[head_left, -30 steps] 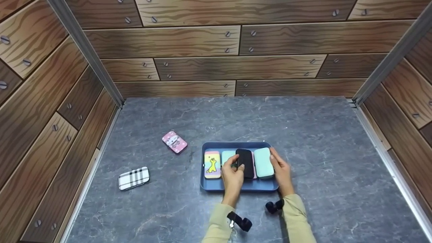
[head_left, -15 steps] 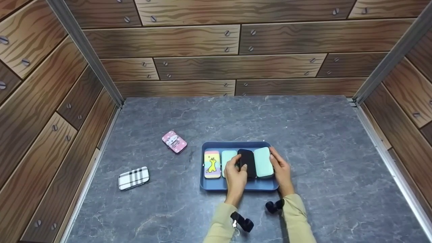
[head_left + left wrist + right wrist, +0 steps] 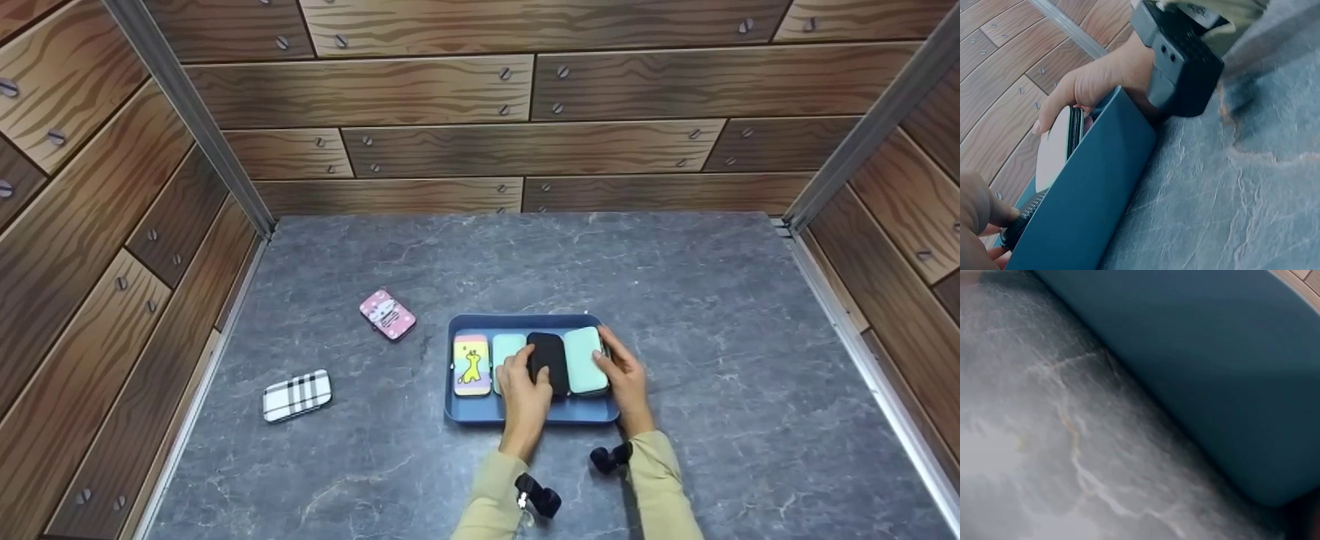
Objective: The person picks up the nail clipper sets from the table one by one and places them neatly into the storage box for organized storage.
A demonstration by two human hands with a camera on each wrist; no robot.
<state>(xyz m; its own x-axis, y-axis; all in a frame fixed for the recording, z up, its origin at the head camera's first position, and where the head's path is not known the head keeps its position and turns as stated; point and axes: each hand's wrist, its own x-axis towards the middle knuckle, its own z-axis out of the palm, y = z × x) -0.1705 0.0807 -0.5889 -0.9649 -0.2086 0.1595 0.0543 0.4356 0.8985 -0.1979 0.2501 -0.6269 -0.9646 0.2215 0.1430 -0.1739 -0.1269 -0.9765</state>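
In the head view, a blue tray (image 3: pixel 469 410) holds a row of small rounded cases. My left hand (image 3: pixel 525 397) pinches a black case (image 3: pixel 548 360) between thumb and fingers, low in the tray. To its right, my right hand (image 3: pixel 628 381) grips a mint case (image 3: pixel 585 358) by its right side, thumb on top. Another mint case (image 3: pixel 508 346) is partly hidden behind my left hand. At the tray's left end lies a case with a yellow giraffe (image 3: pixel 472 366). The left wrist view shows the black case's textured edge (image 3: pixel 1024 216) just inside the tray wall.
A pink dotted case (image 3: pixel 388 315) lies on the grey marbled table (image 3: pixel 420 247), left of the tray. Farther left and nearer is a black-and-white plaid case (image 3: pixel 298 396). Wood-patterned walls (image 3: pixel 435 94) surround the table's back and sides. The right wrist view shows mostly tray wall (image 3: pixel 1202 371).
The black case has shifted right and slightly nearer with my left hand, covering a pink edge that showed beside it. My right thumb has slid farther over the mint case.
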